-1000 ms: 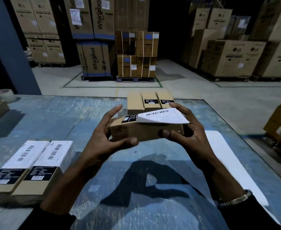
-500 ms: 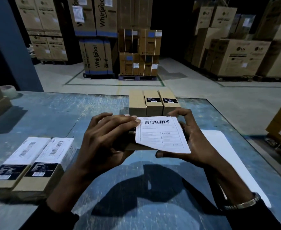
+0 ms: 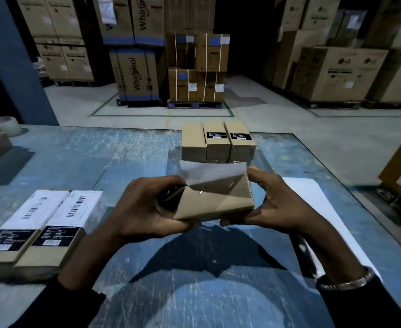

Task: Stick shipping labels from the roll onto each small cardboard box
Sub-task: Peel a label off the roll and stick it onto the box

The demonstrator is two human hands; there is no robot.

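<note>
Over by the desk's [image 3: 71,152] left edge there are two finished boxes [image 3: 38,230] lying side by side, touching, each with a white barcode label smoothed over the far end and a black printed patch nearer the front edge, so I'd guess that's the done pile. Middle of the desk, held up off the surface, is the small cardboard box [image 3: 214,201]: plain brown, matte, crisp corners. The left hand [image 3: 147,207] grips its left end, fingers curled over the top and thumb underneath, probably just steadying it. The shipping label [image 3: 212,171] pokes up behind the box's far edge, showing what looks like its blank greyish side, thin and a bit curled; looks like it's stuck along one edge and being wrapped round, though I can't tell how much has bonded. The right hand [image 3: 275,204] holds the right end, fingertips pinching at the label's corner. Behind them, at the far edge, sits a tight row of unlabelled boxes [image 3: 217,144]. Toward the right edge lies a white sheet [image 3: 313,197], glossy, maybe label backing.
</note>
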